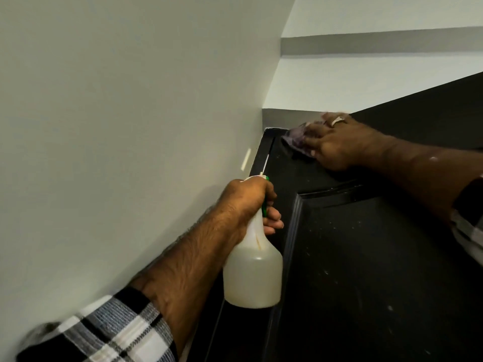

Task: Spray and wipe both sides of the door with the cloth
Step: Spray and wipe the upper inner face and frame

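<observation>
Your left hand (251,205) is curled tight round the neck of the spray bottle (253,270), fingers wrapped under the green and white trigger head, which is mostly hidden by the knuckles. The bottle hangs upright below the fist, cloudy plastic, with pale liquid in its lower body. It sits just in front of the door's left edge.

Your right hand (337,142) lies flat, fingers fairly straight and spread, pressing the cloth (295,139) against the door (366,257). A ring (337,122) shows on one finger. The cloth is purplish, bunched, sticking out past the fingertips toward the door's top left corner. Hand and cloth are slightly blurred.

The door is black with a raised panel moulding below your right hand. Pale specks are scattered over the face. Its top edge runs up to the right.

A plain pale wall (117,126) fills the left side, meeting the door frame at the corner. Both checked sleeves (109,333) are pushed back from the forearms.
</observation>
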Demonstrator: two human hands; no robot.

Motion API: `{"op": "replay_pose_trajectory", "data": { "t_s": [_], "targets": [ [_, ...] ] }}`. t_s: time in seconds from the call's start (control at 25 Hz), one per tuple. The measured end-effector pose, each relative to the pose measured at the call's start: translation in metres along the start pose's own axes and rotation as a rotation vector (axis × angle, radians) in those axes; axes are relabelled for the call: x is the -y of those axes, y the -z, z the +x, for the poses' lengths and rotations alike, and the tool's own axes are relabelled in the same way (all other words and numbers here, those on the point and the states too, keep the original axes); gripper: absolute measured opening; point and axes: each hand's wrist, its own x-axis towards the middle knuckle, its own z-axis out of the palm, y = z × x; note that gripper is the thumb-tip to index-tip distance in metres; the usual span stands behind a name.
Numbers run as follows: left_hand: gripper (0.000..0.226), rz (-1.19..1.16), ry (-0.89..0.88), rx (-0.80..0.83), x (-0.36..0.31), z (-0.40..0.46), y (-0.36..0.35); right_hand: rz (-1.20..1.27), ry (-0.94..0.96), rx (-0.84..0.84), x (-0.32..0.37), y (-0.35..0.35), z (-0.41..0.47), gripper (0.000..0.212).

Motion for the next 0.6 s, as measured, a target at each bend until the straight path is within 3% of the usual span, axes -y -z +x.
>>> {"op": "replay_pose_trajectory", "data": {
  "t_s": [0.08,0.2,0.36,0.4,0.52,0.6],
  "targets": [
    [0.018,-0.026,-0.047,-0.056,0.003,0.003,-0.001,0.007,0.13,0.057,0.001,0.004,0.01,0.056],
    [0.039,-0.021,-0.083,-0.156,0.005,0.01,-0.002,0.033,-0.047,0.021,0.018,0.005,0.02,0.062],
    [0.03,-0.015,-0.081,-0.172,0.004,0.012,-0.001,0.068,0.336,0.134,0.049,-0.005,0.034,0.052],
    [0.028,-0.013,-0.08,-0.162,0.005,0.012,0.0,0.079,0.311,0.132,0.046,-0.004,0.04,0.051],
    [0.028,-0.004,-0.062,-0.132,0.007,0.014,-0.001,0.044,0.002,0.019,0.053,-0.008,0.053,0.059],
    [0.025,-0.019,-0.059,-0.13,0.004,0.014,-0.001,0.103,0.137,0.108,0.063,-0.015,0.065,0.052]
  ]
}}
